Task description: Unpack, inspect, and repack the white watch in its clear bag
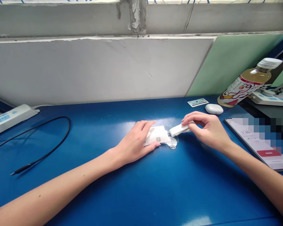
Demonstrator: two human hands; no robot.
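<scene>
My left hand (138,141) is closed around the left part of a small white packet (158,135) with a printed square code, its thumb and fingers on opposite edges. The packet looks wrapped in clear plastic and lies on the blue table (136,194). Between the thumb and fingers of my right hand (205,127) is a slim white block-like piece (178,129), tilted, its near end hidden by the fingers. Just below the block, by the packet's right edge, lies a round white tag (172,142) with a small beaded pattern. Whether the block touches the packet, I cannot tell.
A phone (261,150) lies at the right, near a white earbud case (214,109), a card (198,102) and a drink bottle (247,81). Left are a power strip (13,117) and a looped black cable (67,131). A wall panel (96,72) bounds the back.
</scene>
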